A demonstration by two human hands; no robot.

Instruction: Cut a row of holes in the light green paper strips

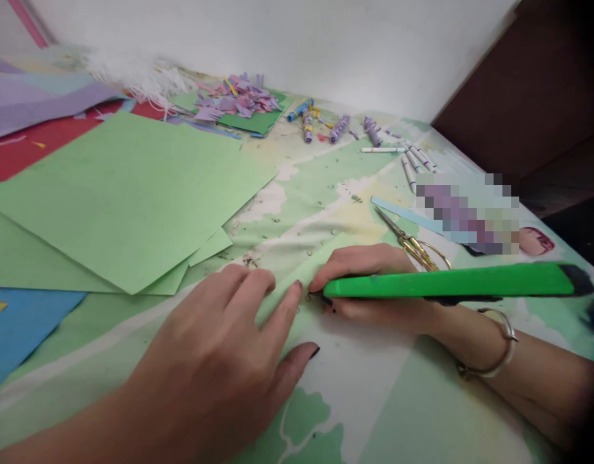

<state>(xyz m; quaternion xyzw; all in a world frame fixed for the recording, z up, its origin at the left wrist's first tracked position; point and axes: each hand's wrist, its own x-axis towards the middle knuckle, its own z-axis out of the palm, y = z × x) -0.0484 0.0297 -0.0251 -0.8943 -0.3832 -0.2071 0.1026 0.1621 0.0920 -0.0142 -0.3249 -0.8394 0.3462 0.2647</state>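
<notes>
My right hand (369, 283), a bangle on its wrist, is closed around a long bright green tool (446, 281) with a dark tip. That tip points left, close to the tablecloth (249, 412). Just left of it my left hand (239, 322) rests on the cloth with its fingers apart and nothing in them. Small clear beads or dots (334, 232) lie on the cloth beyond both hands. Gold-handled scissors (415, 248) lie open behind my right hand.
Light green sheets (127, 206) cover the left side, beside blue paper (26, 328) and red paper (46, 138). Purple and pink paper scraps (241, 96), rolled paper pieces (339, 129), white markers (413, 161) and a blue strip (408, 216) lie farther back.
</notes>
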